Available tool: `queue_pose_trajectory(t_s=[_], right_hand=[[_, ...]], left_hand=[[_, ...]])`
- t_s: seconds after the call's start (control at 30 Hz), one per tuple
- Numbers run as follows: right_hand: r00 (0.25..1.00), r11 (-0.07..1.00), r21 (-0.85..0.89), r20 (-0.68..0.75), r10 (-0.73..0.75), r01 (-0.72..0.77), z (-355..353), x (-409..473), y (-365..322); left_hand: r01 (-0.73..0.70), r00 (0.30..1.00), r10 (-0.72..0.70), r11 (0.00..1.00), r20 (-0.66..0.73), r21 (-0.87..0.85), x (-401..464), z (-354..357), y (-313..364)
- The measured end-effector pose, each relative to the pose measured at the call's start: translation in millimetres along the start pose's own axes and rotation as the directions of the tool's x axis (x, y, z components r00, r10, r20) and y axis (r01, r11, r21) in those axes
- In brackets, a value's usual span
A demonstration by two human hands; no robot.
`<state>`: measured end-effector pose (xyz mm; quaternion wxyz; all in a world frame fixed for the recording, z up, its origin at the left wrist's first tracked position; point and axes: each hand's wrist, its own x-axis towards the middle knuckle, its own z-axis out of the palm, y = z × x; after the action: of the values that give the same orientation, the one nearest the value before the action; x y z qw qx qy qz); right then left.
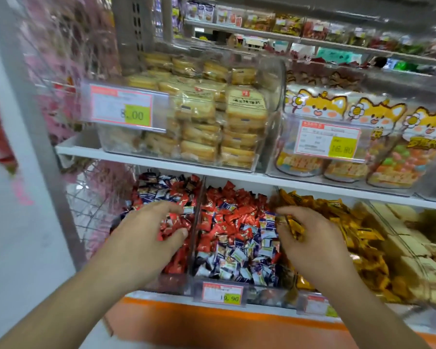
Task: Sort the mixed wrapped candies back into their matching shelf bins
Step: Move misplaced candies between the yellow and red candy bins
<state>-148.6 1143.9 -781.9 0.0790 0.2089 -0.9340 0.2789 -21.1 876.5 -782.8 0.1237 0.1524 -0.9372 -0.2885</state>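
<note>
Left hand (149, 230): curled around red candies (173, 229) over left bin (161, 248), at 9 o'clock. Right hand (310, 238): pinching gold candies (295, 226) at 3 o'clock, beside gold bin (337, 222). Middle bin (237, 238): red and blue-white wrappers mixed, dead centre, price tag (223, 293) at 6 o'clock.

Pink blurred display (68, 59) at far left, unreadable print on the price tags (222, 293), rightmost bin (418, 250) cut off by the edge
</note>
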Motion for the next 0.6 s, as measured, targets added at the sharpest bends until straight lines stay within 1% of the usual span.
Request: queue_pose_trajectory(t_s=[0.1, 0.17, 0.23, 0.3, 0.37, 0.4, 0.5, 0.6], right_hand=[[0.992, 0.993, 0.014, 0.041, -0.118, 0.117, 14, -1, -21], [0.981, 0.984, 0.037, 0.077, -0.177, 0.175, 25, -2, -37], [0.96, 0.969, 0.021, 0.135, -0.246, 0.246, 37, -5, -51], [0.921, 0.937, -0.013, 0.189, -0.34, 0.349, 50, -7, -63], [0.879, 0.904, -0.014, 0.241, -0.412, 0.428, 61, -7, -82], [0.854, 0.888, -0.001, 0.274, -0.442, 0.46, 67, -6, -94], [0.777, 0.844, 0.039, 0.37, -0.51, 0.535, 89, 0, -134], [0.718, 0.838, 0.093, 0.471, -0.513, 0.537, 124, 16, -170]], left_hand=[[-0.002, 0.998, 0.006, 0.998, -0.066, 0.063, 8, -25, -42], [0.052, 0.998, -0.047, 0.994, -0.052, 0.094, 9, -40, -67], [0.116, 0.992, -0.12, 0.989, 0.028, 0.093, 10, -48, -93], [0.17, 0.971, -0.178, 0.983, 0.158, 0.065, 8, -49, -112], [0.222, 0.926, -0.219, 0.975, 0.307, 0.025, 6, -49, -125], [0.242, 0.907, -0.224, 0.97, 0.357, -0.006, 7, -49, -131], [0.268, 0.878, -0.193, 0.956, 0.439, -0.116, 9, -55, -146], [0.303, 0.851, -0.181, 0.936, 0.493, -0.178, 10, -62, -152]])
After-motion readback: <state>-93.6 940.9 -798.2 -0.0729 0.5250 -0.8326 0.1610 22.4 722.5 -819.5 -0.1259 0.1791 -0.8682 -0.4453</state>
